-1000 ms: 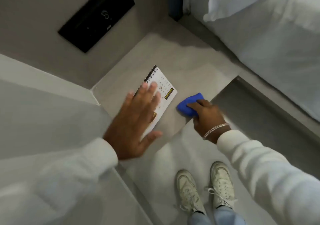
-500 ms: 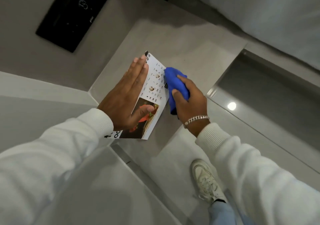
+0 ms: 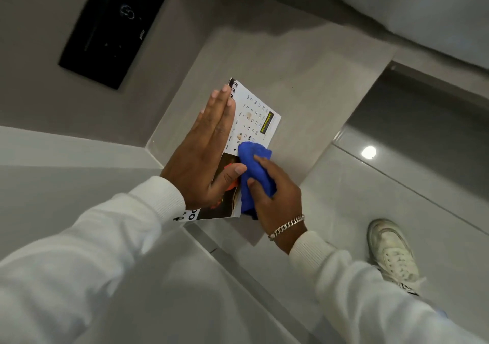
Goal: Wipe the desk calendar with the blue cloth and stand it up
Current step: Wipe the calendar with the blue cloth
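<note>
Nearest to me are my two white sleeves and one white shoe (image 3: 394,253) on the shiny pale floor (image 3: 412,211), where a round lamp reflection shows. On my right wrist I wear one silver chain bracelet (image 3: 287,227).

My right hand (image 3: 275,198) has its fingers curled tightly around the blue cloth (image 3: 255,174) and presses it on the calendar (image 3: 254,124), near the middle of its right edge, just where the photo part meets the date part. My left hand (image 3: 203,158) lies flat on the left side of the calendar, the four fingers straight and pressed together, the thumb spread out toward the cloth.

The calendar lies flat on the grey shelf (image 3: 304,79), near its front left corner, and its lower edge reaches over the front edge. I can read day numbers in rows, short weekday names such as SAT, a yellow label whose word is too small to be sure of, and big black letters "OC" near my left cuff. Black spiral rings are at the far end.

Farther, on the grey wall, there is one black panel (image 3: 116,26) with a small faint symbol. At the far right is something white, perhaps bedding.
</note>
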The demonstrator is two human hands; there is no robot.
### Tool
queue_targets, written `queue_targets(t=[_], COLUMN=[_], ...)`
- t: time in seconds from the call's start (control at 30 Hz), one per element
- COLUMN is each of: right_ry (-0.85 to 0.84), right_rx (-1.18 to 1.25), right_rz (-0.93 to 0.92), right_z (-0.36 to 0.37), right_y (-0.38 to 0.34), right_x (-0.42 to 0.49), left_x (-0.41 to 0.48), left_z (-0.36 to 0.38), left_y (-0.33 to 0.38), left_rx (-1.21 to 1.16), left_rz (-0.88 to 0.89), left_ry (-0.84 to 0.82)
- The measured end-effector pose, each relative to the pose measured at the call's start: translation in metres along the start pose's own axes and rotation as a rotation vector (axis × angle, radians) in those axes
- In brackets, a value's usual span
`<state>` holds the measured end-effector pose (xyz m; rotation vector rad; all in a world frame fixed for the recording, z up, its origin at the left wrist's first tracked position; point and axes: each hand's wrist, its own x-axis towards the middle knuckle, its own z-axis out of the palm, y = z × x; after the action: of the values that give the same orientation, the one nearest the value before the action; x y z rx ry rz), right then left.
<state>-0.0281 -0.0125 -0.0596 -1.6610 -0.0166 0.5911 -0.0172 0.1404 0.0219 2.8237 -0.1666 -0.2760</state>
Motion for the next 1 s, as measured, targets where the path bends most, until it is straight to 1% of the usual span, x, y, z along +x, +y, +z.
queue_targets(t=[0.13, 0.23, 0.33, 0.43, 0.53, 0.63, 0.77, 0.87, 1.0], right_ry=[0.113, 0.178, 0.173, 0.163, 0.087, 0.039, 0.109, 0.178, 0.184], right_rx=[0.003, 0.025, 0.003, -0.009, 0.004, -0.023, -0.027, -0.022, -0.033], right_rz=[-0.048, -0.045, -0.050, -0.048, -0.047, -0.039, -0.114, -0.129, -0.131], right_z=[-0.005, -0.006, 0.000, 0.013, 0.024, 0.027, 0.021, 0.015, 0.015], right_y=[-0.013, -0.022, -0.017, -0.007, -0.002, 0.001, -0.010, -0.022, -0.022], right_x=[0.030, 0.052, 0.046, 0.017, -0.014, -0.022, 0.006, 0.035, 0.039], left_x=[0.000, -0.001, -0.001, 0.000, -0.001, 0.000, -0.002, -0.003, -0.003], left_z=[0.002, 0.003, 0.003, 0.003, 0.002, 0.002, 0.003, 0.004, 0.004], left_y=[-0.002, -0.003, -0.004, -0.003, -0.002, -0.002, -0.002, -0.003, -0.003], left_rx=[0.040, 0.053, 0.049, 0.027, 0.013, -0.011, -0.011, 0.005, 0.005], left_rz=[-0.013, -0.028, -0.018, -0.004, 0.000, -0.004, -0.030, -0.028, -0.022], left_ry=[-0.006, -0.009, -0.008, -0.002, -0.003, -0.010, -0.021, -0.021, -0.016])
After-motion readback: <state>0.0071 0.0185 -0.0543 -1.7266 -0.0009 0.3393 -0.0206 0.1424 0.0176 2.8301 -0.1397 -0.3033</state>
